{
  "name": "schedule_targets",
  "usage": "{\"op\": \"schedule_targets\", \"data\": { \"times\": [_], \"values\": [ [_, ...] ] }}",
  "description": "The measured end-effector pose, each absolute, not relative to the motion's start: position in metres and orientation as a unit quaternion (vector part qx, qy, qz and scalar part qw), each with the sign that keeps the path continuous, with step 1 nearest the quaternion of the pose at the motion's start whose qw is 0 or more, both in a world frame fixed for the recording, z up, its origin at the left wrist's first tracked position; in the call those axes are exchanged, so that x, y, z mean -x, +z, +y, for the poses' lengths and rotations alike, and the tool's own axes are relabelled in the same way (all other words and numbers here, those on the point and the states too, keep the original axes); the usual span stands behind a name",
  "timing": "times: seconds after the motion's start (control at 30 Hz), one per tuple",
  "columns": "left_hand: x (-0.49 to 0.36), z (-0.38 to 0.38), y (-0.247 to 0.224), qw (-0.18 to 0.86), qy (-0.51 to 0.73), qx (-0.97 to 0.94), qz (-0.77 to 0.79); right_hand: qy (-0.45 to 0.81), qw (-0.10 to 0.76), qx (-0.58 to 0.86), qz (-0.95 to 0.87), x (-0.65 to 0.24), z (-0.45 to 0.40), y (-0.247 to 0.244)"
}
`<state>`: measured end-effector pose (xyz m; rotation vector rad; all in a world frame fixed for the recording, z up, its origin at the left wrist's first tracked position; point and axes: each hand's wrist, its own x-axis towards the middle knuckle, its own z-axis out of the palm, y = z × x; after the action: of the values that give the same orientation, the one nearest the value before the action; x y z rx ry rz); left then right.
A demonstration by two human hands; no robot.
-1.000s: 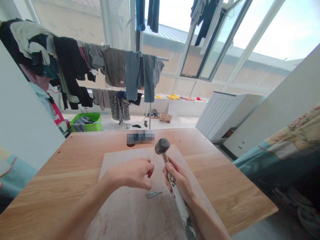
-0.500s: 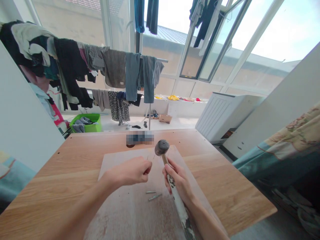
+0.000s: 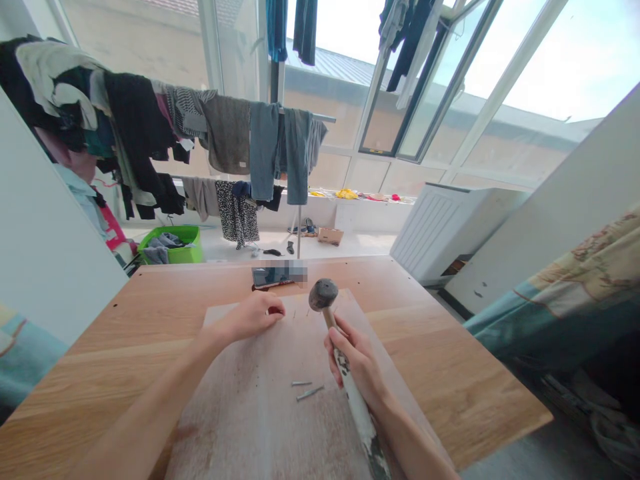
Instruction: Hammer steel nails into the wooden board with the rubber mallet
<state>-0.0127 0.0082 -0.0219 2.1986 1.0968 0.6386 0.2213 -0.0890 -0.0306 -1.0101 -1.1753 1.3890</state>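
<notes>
Here two nails [image 3: 310, 393] lie and perhaps three stand.

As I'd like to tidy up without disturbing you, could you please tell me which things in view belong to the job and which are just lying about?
Part of the job:
mallet, in the right hand
pale board
two loose nails lying on it

Apparently just lying about:
phone, partly pixelated, beyond the board
green basket holding clothes
cardboard box
</notes>
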Motion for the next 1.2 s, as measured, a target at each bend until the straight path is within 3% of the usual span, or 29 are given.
{"op": "schedule_targets", "data": {
  "times": [0.43,0.8,1.2],
  "values": [
    [0.016,0.011,-0.046,0.401,0.309,-0.752,0.422,0.616,0.441,0.426,-0.495,-0.2,-0.095,0.002],
    [0.016,0.01,-0.045,0.401,0.317,-0.75,0.42,0.638,0.49,0.374,-0.462,-0.177,-0.089,-0.031],
    [0.014,0.013,-0.046,0.378,0.297,-0.772,0.416,0.661,0.446,0.374,-0.474,-0.178,-0.09,-0.029]
  ]
}}
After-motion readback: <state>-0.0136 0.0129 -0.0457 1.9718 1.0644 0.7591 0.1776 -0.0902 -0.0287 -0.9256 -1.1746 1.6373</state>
